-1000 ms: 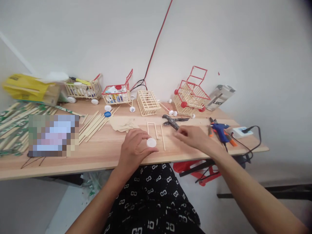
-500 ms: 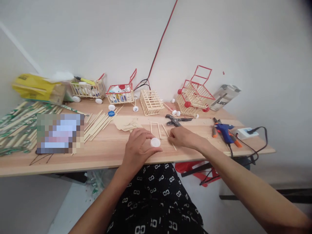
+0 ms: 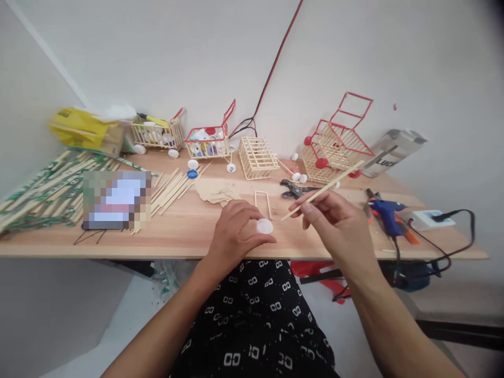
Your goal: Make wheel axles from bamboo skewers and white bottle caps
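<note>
One stick (image 3: 334, 182) btwn R fingers (image 3: 314, 214), wht cap (image 3: 265, 226) btwn L fingers (image 3: 260, 240).

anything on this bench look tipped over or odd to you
Yes: the rightmost stick cart sits askew, tilted back, with two red cap wheels raised off the tabletop. The leftmost cart looks level on its white wheels. A small red mark also stands out on the wall.

A pale stick (image 3: 331, 185) slants near a round white cap (image 3: 264, 226).
</note>
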